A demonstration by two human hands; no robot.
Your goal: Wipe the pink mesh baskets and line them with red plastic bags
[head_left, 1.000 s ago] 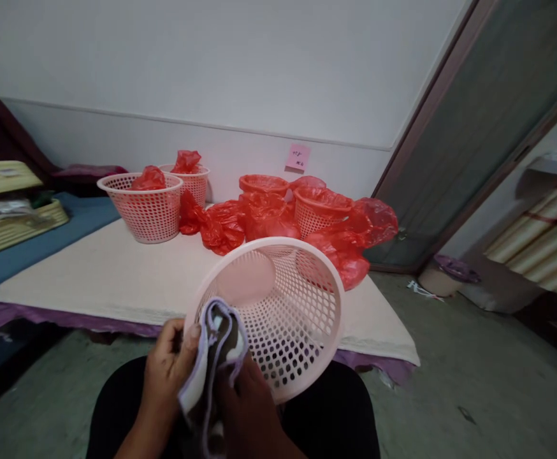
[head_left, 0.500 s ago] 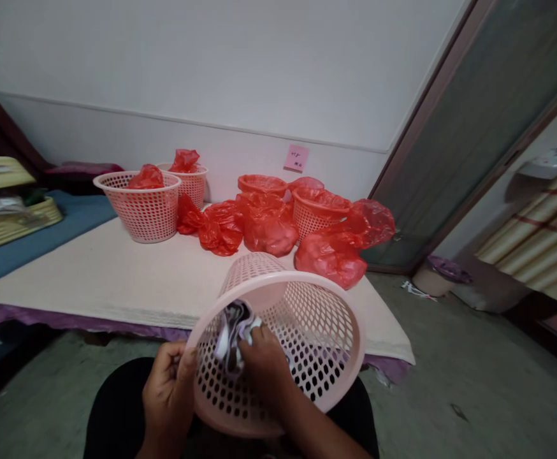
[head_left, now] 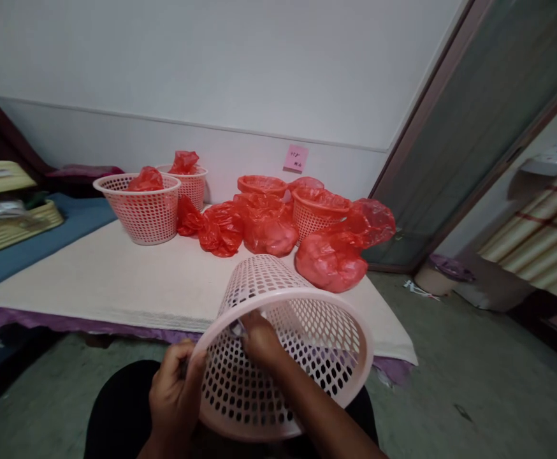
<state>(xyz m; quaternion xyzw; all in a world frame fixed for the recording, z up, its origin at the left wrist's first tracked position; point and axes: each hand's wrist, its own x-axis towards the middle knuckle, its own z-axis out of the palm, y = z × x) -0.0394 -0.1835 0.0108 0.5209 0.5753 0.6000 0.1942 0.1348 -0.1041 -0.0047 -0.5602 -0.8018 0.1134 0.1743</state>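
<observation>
A pale pink plastic basket (head_left: pixel 283 370) with a holed wall lies tilted over my lap, its mouth facing me. My left hand (head_left: pixel 176 389) is closed on the left side of its rim. Deep inside the basket is my right hand (head_left: pixel 262 341), closed on a crumpled cloth (head_left: pixel 237 328). Only a small light patch of that cloth shows; the rest is hidden by the hand and the rim. The fingertips of the right hand are out of sight behind the rim.
On the covered table (head_left: pixel 92 274) stand two pink baskets (head_left: pixel 147 217) holding red bags, and several red plastic bags (head_left: pixel 333 261). A basket lined with red plastic (head_left: pixel 314 213) stands among them. A pink note (head_left: pixel 296 158) is on the wall. A waste bin (head_left: pixel 438 277) stands at right.
My right hand has gone deeper into the basket with the cloth, towards its upper left wall. The basket's mouth has shifted slightly right and down; my left hand still holds its rim.
</observation>
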